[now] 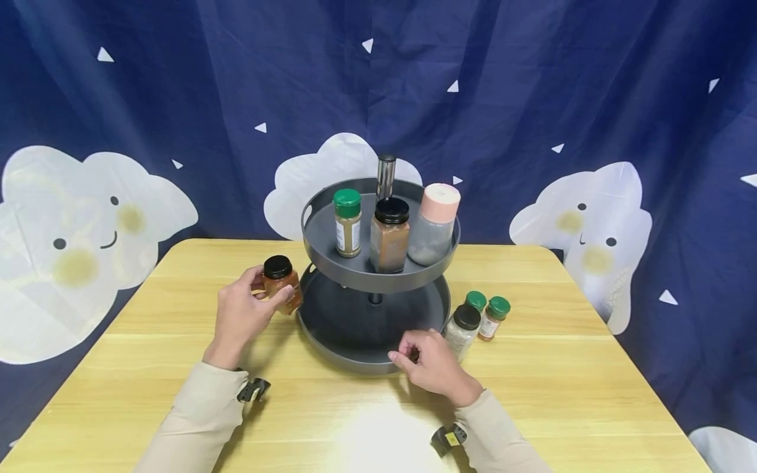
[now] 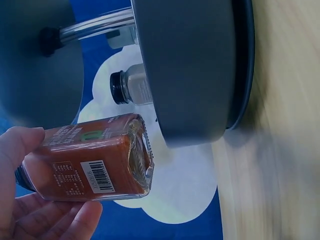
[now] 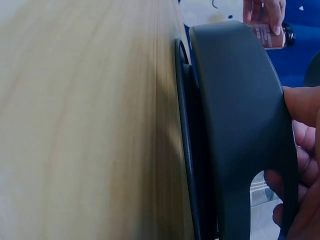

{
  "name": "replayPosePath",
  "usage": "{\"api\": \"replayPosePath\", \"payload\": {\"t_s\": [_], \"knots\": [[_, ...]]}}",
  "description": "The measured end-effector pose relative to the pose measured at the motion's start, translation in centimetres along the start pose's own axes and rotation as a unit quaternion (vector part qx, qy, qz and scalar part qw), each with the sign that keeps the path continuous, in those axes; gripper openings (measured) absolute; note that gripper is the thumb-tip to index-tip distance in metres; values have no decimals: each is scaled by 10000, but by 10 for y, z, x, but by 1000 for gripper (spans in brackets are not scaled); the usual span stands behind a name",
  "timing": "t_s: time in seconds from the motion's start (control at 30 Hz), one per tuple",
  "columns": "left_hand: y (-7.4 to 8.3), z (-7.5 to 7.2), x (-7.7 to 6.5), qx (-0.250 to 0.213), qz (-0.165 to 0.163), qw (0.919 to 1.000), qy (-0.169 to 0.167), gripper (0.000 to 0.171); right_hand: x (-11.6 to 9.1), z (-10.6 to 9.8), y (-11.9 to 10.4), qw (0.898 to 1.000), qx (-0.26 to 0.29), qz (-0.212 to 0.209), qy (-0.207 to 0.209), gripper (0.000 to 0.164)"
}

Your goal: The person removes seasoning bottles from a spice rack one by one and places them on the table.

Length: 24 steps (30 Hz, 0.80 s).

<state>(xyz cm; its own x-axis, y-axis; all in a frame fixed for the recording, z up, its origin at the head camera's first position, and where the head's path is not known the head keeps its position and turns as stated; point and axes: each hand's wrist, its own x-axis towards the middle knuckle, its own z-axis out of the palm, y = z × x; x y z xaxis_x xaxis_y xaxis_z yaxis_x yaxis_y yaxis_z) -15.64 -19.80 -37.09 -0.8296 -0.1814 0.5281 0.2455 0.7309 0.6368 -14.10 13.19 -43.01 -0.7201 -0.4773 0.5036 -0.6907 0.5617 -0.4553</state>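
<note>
Left hand point(image 1: 241, 318) grips black-lidded square glass jar of red-brown spice point(image 1: 279, 284): long axis near upright, base canted toward round dark grey lower tray point(image 1: 367, 328), just right of it. Right hand point(image 1: 436, 364) pinches tray's near-right rim.

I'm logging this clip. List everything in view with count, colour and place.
Two-tier stand: one, dark grey, mid-table
Post: one, silver with black top, stand's centre
Green-capped bottle: one, tan contents, upper tier
Brown jar: one, black cap, upper tier
Pink-capped bottle: one, clear body, upper tier
Small bottles: two, green caps, table, right of stand
Whitish jar: one, black cap, beside them
Orange-red jar: one, black cap, in left hand
Table: one, light wood
Backdrop: one, blue with white clouds, behind table
Wrist devices: two, black, at wrists
Sleeves: two, beige
Hands: two; right hand grips lower tier's rim
</note>
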Motion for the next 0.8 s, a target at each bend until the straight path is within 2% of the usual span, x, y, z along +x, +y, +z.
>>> {"api": "replayPosePath", "payload": {"t_s": [0.43,0.8], "knots": [[-15,-2,-2,223,-96,9996,126,50,-1,-1,-1,10000,18,42,-1,29],[-24,-1,-8,344,-420,9985,-52,53,0,-1,-1,10000,-4,33,1,29]]}}
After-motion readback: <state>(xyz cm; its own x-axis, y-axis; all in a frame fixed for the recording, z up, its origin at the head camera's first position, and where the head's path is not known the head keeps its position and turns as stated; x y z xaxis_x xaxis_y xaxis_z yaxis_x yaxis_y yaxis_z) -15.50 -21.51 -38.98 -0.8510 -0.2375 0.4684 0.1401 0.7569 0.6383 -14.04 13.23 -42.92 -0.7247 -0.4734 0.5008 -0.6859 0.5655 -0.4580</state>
